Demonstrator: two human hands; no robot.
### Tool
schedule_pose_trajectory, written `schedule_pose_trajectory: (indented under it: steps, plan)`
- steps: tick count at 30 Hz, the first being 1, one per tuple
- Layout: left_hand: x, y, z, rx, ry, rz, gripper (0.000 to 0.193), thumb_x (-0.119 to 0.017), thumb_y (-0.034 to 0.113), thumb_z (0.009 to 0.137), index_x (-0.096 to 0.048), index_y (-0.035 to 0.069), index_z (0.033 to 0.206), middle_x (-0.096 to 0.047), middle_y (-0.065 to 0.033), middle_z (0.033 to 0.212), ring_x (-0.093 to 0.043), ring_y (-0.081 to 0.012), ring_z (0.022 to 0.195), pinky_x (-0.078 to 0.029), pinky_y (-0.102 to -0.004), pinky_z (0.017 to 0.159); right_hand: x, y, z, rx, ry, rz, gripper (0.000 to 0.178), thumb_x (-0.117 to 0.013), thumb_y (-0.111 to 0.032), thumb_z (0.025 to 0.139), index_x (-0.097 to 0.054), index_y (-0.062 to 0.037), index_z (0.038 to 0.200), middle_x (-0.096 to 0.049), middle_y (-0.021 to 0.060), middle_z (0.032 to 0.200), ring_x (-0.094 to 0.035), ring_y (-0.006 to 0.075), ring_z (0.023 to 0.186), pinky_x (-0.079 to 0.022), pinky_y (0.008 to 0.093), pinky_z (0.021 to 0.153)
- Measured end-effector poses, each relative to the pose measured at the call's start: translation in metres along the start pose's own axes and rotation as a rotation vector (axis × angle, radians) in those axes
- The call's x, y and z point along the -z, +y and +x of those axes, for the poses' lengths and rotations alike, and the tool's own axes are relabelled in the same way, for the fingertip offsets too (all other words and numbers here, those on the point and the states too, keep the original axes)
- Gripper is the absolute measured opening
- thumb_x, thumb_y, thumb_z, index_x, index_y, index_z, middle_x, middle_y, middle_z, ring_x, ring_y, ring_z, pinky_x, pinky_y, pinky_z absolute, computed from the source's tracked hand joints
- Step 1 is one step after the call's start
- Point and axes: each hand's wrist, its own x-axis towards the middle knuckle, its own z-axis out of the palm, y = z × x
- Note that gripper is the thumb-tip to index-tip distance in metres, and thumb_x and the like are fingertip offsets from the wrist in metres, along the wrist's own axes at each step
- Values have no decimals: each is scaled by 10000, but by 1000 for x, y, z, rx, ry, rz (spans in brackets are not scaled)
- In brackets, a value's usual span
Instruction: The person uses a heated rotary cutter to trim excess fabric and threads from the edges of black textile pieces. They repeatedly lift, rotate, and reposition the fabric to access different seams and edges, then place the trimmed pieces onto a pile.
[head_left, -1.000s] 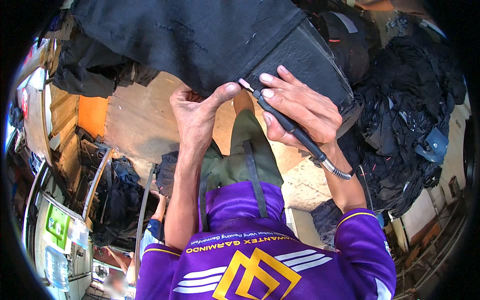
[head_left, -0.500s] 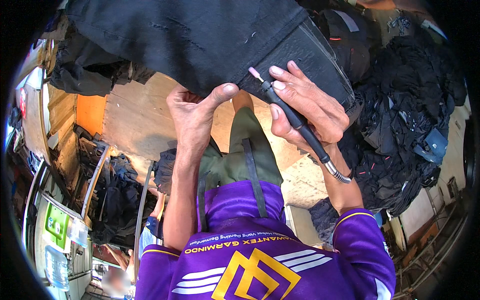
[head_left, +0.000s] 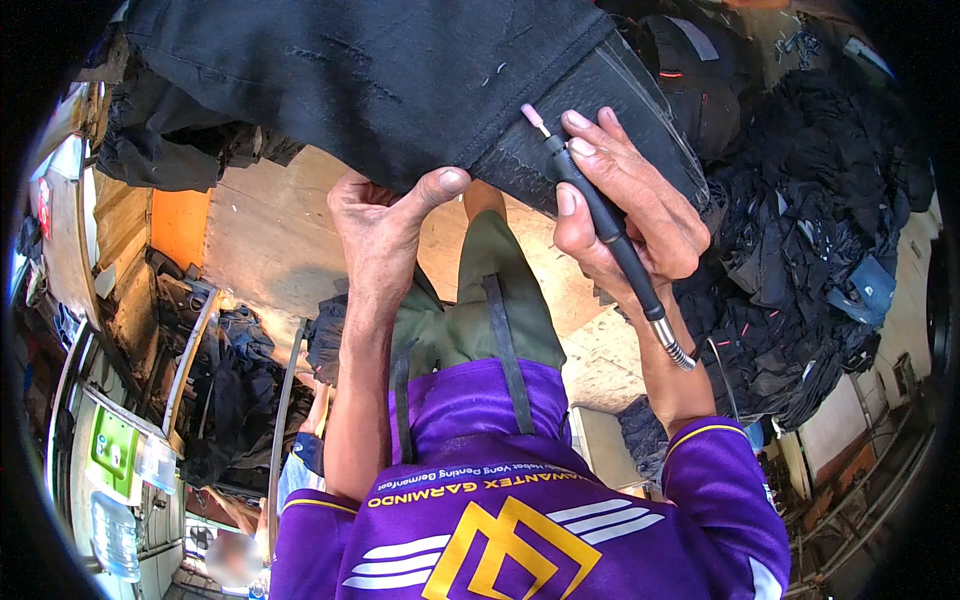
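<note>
A black denim garment [head_left: 340,80], worn through in small frayed patches, lies stretched over a flat dark board [head_left: 600,100] whose end sticks out beyond the hem. My left hand [head_left: 385,215] pinches the near edge of the cloth, thumb on top and the other fingers hidden beneath. In my right hand [head_left: 645,205] is a black rotary grinder handpiece [head_left: 618,238] with a pink grinding tip and a coiled metal neck at its rear. The tip points up and left, just over the board beside the hem; whether it touches cannot be told.
A big heap of black garments [head_left: 800,240] rises at the right. More dark clothes [head_left: 235,390] hang or lie at the left, near a green basin [head_left: 113,450] and a clear water jug [head_left: 115,535]. Another person [head_left: 235,555] is at the lower left.
My right hand has shifted with the grinder handpiece a little to the right, its tip moving up and right along the hem. My left hand has slid slightly left, still pinching the cloth.
</note>
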Motion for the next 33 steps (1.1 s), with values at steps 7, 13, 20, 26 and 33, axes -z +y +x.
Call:
schedule_pose_trajectory:
  steps: [7, 13, 20, 26, 33]
  plan:
    - [0, -2, 1, -8, -22, -24, 348, -975, 63, 831, -796, -46, 1110, -823, -121, 1094, -765, -177, 1011, -594, -338, 965, 1, 0, -1, 41, -89, 52, 333, -859, -44, 821, -825, 10, 1148, -835, 160, 1041, -817, 351, 1123, -629, 553, 1067]
    - [3, -5, 2, 4, -41, -16, 378, -958, 49, 846, -786, -24, 1175, -815, -104, 1140, -755, -174, 1037, -583, -343, 980, 3, -4, -3, 47, -203, 108, 318, -870, -59, 816, -838, -2, 1127, -835, 168, 1051, -817, 348, 1119, -629, 555, 1070]
    - [6, -15, 7, -16, -55, -67, 319, -934, -4, 848, -799, -32, 1136, -827, -107, 1100, -767, -163, 987, -605, -327, 956, 3, -3, -3, 39, -185, 99, 295, -859, -62, 833, -838, 5, 1119, -831, 172, 1031, -819, 347, 1112, -632, 545, 1065]
    - [10, -31, 21, -25, -91, -154, 317, -922, -44, 834, -800, -22, 1126, -828, -110, 1115, -775, -171, 1005, -609, -337, 975, 11, 2, 4, -22, -52, 37, 266, -783, -25, 888, -794, 88, 1128, -817, 239, 1034, -813, 398, 1100, -609, 581, 1072]
    - [10, -59, 35, -11, -59, -246, 282, -825, -99, 896, -779, -9, 1160, -817, -93, 1183, -761, -170, 1089, -588, -342, 1017, 11, 11, 15, 68, -104, 117, 281, -843, -37, 833, -820, 55, 1097, -827, 201, 1002, -826, 368, 1080, -633, 546, 1055]
